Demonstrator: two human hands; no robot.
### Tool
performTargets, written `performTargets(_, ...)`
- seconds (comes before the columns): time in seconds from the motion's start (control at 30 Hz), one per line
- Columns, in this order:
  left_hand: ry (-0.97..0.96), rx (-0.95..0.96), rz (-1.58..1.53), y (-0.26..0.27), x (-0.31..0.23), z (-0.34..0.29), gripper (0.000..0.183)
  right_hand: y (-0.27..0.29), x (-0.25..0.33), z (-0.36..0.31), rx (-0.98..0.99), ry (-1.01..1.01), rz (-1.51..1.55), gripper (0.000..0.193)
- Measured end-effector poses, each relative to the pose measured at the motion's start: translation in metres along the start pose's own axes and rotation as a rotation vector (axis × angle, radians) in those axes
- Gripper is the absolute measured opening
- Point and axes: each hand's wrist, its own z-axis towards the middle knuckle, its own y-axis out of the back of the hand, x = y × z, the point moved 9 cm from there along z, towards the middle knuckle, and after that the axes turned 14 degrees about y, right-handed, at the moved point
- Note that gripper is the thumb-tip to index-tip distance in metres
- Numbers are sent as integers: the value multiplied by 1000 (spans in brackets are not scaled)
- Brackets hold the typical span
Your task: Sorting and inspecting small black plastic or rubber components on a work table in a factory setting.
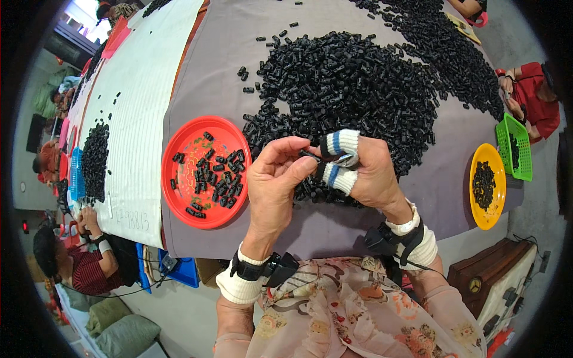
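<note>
My left hand (276, 173) is closed, thumb and fingertips pinching a small black plastic part (308, 154). Close against it on the right is my right hand (373, 170), with white knitted covers (341, 143) striped in blue and black on its thumb and finger. Between those covered fingers shows a small shiny metal tool (345, 159), mostly hidden; its kind is unclear. Both hands are over the near edge of a big heap of black cylindrical parts (352, 83). Left of my left hand, a red plate (171, 200) carries loose black parts.
A yellow plate (499, 182) and a green basket (524, 158), both with black parts, stand at the right. A person in red (534, 98) sits beyond them. Across the white table section (140, 119), another person (89, 256) works at the left. A brown wooden box (477, 268) stands lower right.
</note>
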Motion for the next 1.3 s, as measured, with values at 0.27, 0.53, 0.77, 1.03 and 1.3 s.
performTargets(0.27, 4, -52, 49, -1, -2, -1, 25, 0, 2, 0, -2, 13, -23, 25)
performTargets(0.53, 35, -26, 44, -1, -1, -1, 26, 2, 3, 0, -15, 29, -43, 23)
performTargets(0.77, 33, 133, -278, 2, 12, 4, 28, 0, 2, -1, -129, 61, 29, 25)
performTargets(1.03, 46, 154, -358, 6, 11, 7, 21, -6, -2, -1, -42, -56, 105, 23)
performTargets(1.3, 102, 200, -272, -3, 4, 5, 20, -9, -4, 19, 268, -216, 94, 35)
